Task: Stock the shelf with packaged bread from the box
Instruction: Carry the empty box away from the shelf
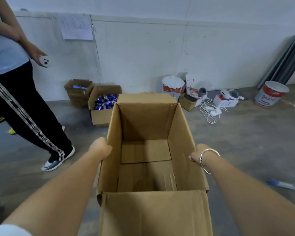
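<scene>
A large brown cardboard box (pixel 182 142) fills the middle of the head view, its flaps open and its inside bare, with no bread showing. My left hand (pixel 100 148) grips the box's left wall from outside. My right hand (pixel 197 156), with a silver bracelet on the wrist, grips the right wall. The box is held above a grey concrete floor. No shelf is in view.
Another person (pixel 15 86) stands close at the left, holding a small white object. By the far wall sit a box of blue cans (pixel 106 102), another carton (pixel 78 91), two paint buckets (pixel 271 94), white cables (pixel 209 111) and small boxes. A pen (pixel 284 184) lies right.
</scene>
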Demonstrator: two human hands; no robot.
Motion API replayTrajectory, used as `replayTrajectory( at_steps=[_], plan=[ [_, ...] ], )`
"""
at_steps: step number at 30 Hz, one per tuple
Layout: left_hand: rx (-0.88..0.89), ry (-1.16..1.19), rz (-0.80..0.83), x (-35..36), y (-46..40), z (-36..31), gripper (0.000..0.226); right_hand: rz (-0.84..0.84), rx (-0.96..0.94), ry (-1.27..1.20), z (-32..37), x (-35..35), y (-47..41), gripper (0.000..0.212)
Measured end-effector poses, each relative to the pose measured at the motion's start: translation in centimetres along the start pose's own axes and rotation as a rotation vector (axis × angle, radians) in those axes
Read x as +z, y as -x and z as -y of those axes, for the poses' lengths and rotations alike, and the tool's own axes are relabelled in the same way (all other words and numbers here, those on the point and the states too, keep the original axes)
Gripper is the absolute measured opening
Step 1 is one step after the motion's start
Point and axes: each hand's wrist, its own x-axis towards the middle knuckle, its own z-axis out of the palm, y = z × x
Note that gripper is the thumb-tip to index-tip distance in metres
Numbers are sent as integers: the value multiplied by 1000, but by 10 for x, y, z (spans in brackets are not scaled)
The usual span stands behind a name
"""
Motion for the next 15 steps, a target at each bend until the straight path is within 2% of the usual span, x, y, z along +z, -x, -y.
replayTrajectory(
  at_steps=[3, 7, 15],
  plan=[
    [-3, -1, 1, -13, -67, -48, 7, -6, -7, -19, 30, -43, -71, 33],
    [-32, 68, -10, -21, -163, -95, 24, -32, -16, 8, 75, -87, -162, 36],
    [-45, 88, 40, -36, -364, -171, 25, -19, 1, 59, 167, -155, -346, 38]
  ],
)
